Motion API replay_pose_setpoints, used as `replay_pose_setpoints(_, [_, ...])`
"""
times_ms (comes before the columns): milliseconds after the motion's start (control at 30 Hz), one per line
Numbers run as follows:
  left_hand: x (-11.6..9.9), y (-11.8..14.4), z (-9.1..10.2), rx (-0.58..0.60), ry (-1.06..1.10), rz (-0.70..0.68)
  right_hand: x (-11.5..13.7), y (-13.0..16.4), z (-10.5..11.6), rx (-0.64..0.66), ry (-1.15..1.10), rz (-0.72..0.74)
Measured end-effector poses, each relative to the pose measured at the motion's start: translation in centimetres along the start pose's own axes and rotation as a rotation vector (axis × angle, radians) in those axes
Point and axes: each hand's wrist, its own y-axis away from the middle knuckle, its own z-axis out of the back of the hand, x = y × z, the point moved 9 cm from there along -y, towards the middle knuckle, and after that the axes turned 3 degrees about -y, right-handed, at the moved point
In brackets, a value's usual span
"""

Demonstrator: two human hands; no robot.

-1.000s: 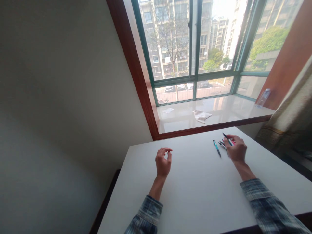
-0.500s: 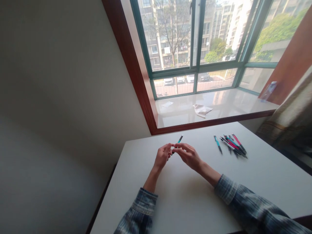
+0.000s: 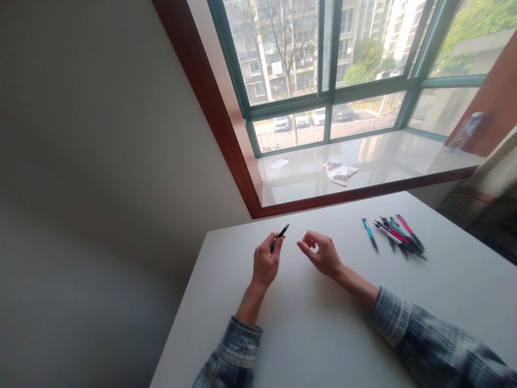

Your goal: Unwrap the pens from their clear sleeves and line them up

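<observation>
My left hand (image 3: 265, 263) is closed around a pen (image 3: 279, 237). The pen's dark part and pointed end stick out above the fingers, tilted up and to the right, while the rest is hidden in the hand. To its right, my right hand (image 3: 323, 255) hovers over the table with its fingers curled and the thumb apart from them. Nothing shows between those fingers. Both hands are separate, a short distance from each other.
On the white table (image 3: 323, 334), a teal and black pen (image 3: 370, 235) lies beside a pile of several pens (image 3: 400, 236) at the right. Behind are a window ledge with a white cloth (image 3: 340, 172) and a clear bottle (image 3: 466, 132). A wall (image 3: 100, 188) bounds the left.
My hands, together around the pen before, have moved apart. The pen now shows a dark pointed end where a teal part showed. The view has shifted slightly.
</observation>
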Motion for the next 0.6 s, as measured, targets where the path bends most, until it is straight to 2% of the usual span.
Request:
replay_pose_setpoints(100, [-1.5, 0.6, -1.7, 0.103, -0.134, -0.113, -4.0, -0.3, -0.5, 0.093, -0.146, -0.243])
replay_pose_setpoints(167, [-2.1, 1.0, -2.8, 0.169, -0.177, -0.156, -5.0, -0.3, -0.7, 0.104, -0.216, -0.298])
replay_pose_setpoints(300, [-2.2, 1.3, -3.8, 0.219, -0.262, -0.175, -5.6, -0.1, -0.4, 0.031, -0.206, -0.359])
replay_pose_setpoints(400, [-2.0, 1.4, -4.1, 0.243, -0.344, -0.178, -5.7, 0.0, -0.5, 0.007, -0.206, -0.369])
replay_pose_setpoints(600, [-1.5, 1.4, -4.2, 0.241, -0.427, -0.143, -4.7, -0.4, -0.1, -0.016, -0.201, -0.267])
